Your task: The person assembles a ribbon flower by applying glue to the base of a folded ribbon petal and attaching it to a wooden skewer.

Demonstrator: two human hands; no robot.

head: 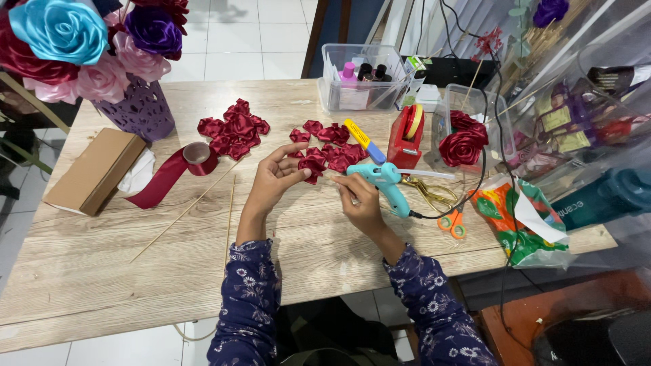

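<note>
My left hand (277, 177) holds a dark red satin petal (312, 167) between thumb and fingers, just above the wooden table (122, 271). My right hand (359, 200) sits close to it, fingers curled against the handle of a teal glue gun (388, 181) that rests on the table; whether it grips the gun I cannot tell. More red folded petals (332, 148) lie just beyond my hands, and another pile of petals (234, 129) lies further left.
A roll of dark red ribbon (195, 157), thin wooden sticks (193, 203), a cardboard box (95, 169) and a purple vase of satin roses (139, 102) sit left. A red tape dispenser (407, 135), gold scissors (434, 193), orange scissors (453, 222), clear bins (363, 78) and a colourful bag (522, 220) sit right.
</note>
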